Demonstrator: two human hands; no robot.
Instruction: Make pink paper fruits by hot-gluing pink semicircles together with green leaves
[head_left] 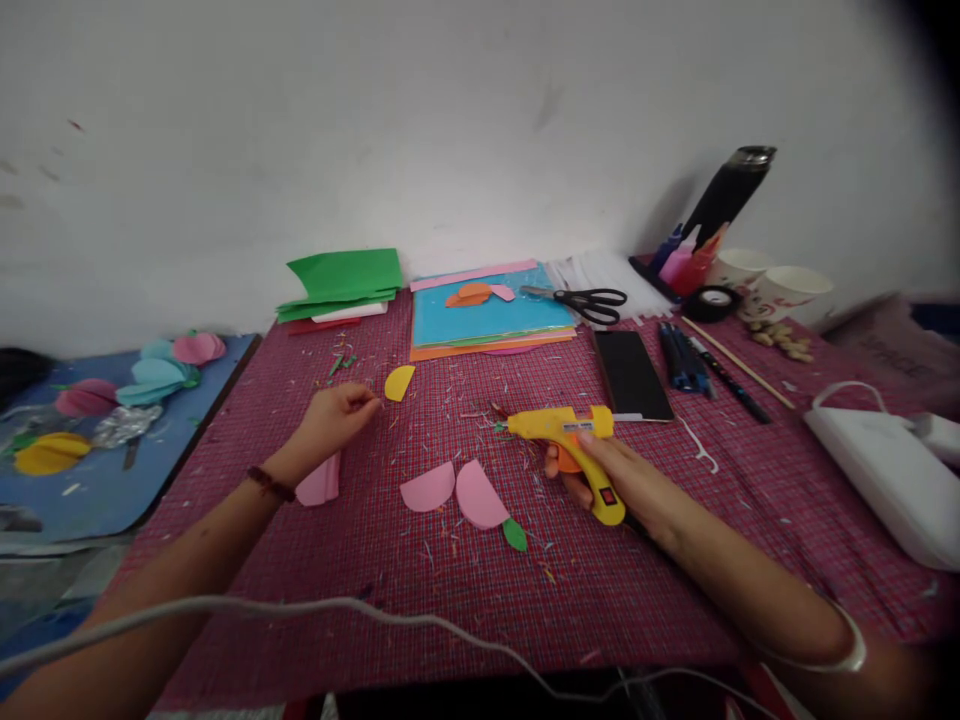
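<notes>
My right hand (581,470) is wrapped round the handle of a yellow hot glue gun (544,422), its nozzle pointing left above the cloth. My left hand (341,415) is closed with fingertips pressed together; whatever they may hold is too small to make out. Just right of those fingertips lies a yellow folded paper piece (400,382). Beneath my left wrist, pink folded papers (321,482) are partly covered. Between the hands and nearer to me lie a pink half-circle (429,488) and a second pink piece (481,495), with a green paper leaf (515,534) at its lower end.
Coloured paper sheets (480,315) with black-handled scissors (589,300) lie by the wall, green paper (345,275) to their left. A phone (634,375), pens (684,358) and paper cups (784,290) stand right. A white cable (330,604) crosses the front. Finished paper fruits (157,380) lie left.
</notes>
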